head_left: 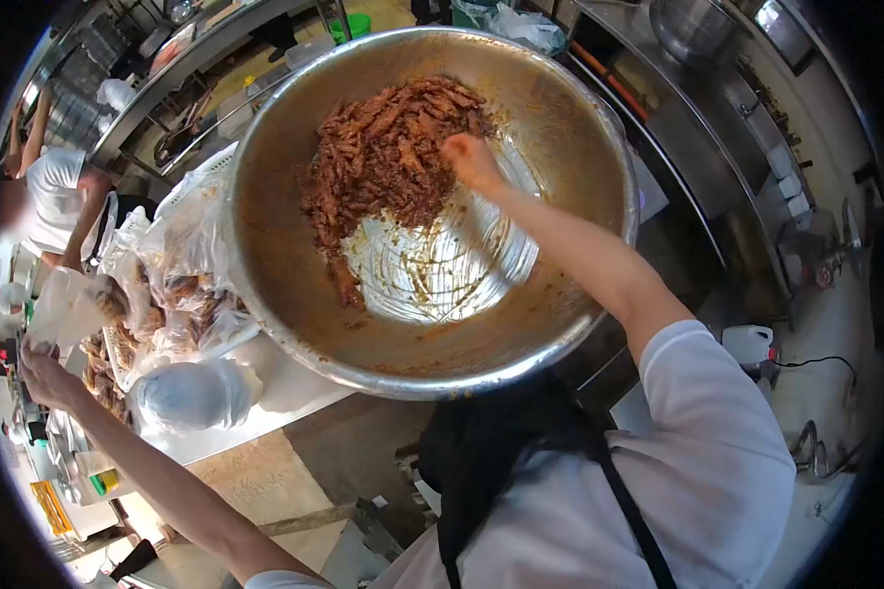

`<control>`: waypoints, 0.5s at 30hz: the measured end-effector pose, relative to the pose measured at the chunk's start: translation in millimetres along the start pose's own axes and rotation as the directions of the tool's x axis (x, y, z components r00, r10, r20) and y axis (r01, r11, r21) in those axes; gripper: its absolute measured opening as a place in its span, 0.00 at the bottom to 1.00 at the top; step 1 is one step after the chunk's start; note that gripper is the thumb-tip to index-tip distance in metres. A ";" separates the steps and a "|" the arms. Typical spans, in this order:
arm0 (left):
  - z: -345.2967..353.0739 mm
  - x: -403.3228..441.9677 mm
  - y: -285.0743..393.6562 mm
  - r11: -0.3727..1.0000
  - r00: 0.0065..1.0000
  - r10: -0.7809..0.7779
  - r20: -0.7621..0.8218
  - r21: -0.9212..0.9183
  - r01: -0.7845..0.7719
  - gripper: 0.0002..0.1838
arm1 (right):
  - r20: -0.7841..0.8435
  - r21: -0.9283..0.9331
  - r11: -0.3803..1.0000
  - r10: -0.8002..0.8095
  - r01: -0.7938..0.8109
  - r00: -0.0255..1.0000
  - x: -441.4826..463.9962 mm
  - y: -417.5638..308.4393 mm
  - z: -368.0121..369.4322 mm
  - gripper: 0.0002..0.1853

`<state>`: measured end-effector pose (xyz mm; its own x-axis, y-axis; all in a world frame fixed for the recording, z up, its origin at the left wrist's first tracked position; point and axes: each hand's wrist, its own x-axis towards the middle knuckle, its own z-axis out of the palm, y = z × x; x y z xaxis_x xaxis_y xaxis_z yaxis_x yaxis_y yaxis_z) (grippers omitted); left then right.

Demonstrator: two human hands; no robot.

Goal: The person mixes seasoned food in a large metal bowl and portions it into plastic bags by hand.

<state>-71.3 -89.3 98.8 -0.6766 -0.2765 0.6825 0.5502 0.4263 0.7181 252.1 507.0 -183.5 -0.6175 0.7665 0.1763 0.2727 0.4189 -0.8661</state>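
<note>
A big metal bowl [304, 358] holds a heap of dark red, sauce-coated pieces that look like chicken feet [388, 147]. Inside the bowl, my right hand [473, 162] is closed at the heap's right edge; what its fingers hold is hidden. At the far left, my left hand [47, 378] grips the edge of a clear plastic bag [77, 309]. Some brown pieces show at the bag's right end. A co-worker's hand [72, 260] is close to the bag's upper side; whether it touches is unclear.
White baskets [201, 177] with filled plastic bags [182, 304] stand left of the bowl. Nearer me sits a pale, rounded plastic-wrapped bundle [194, 395] on the metal table [295, 383]. A co-worker [64, 196] stands at the left. Steel counters [678, 108] run along the right.
</note>
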 end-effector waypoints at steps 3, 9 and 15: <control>21.8 -33.9 -28.5 0.889 0.934 -0.273 0.231 0.431 0.153 0.20 | -0.217 -0.072 0.972 0.202 -0.222 0.955 33.6 50.9 -45.8 0.20; 28.3 -299.2 66.3 0.648 0.421 -0.642 0.642 0.159 0.745 0.27 | -0.224 -0.145 0.967 0.172 -0.208 0.959 39.9 72.4 21.8 0.28; 42.1 -359.6 116.4 0.389 0.304 -0.630 0.714 -0.049 0.920 0.29 | -0.514 -0.123 0.974 0.100 -0.189 0.852 -43.5 -19.5 221.9 0.21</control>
<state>215.5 96.1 -68.8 -0.9022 0.2627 -0.3421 -0.3845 -0.1307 0.9138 110.0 357.5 -278.0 -0.1196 0.9452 0.3038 0.4734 0.3233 -0.8194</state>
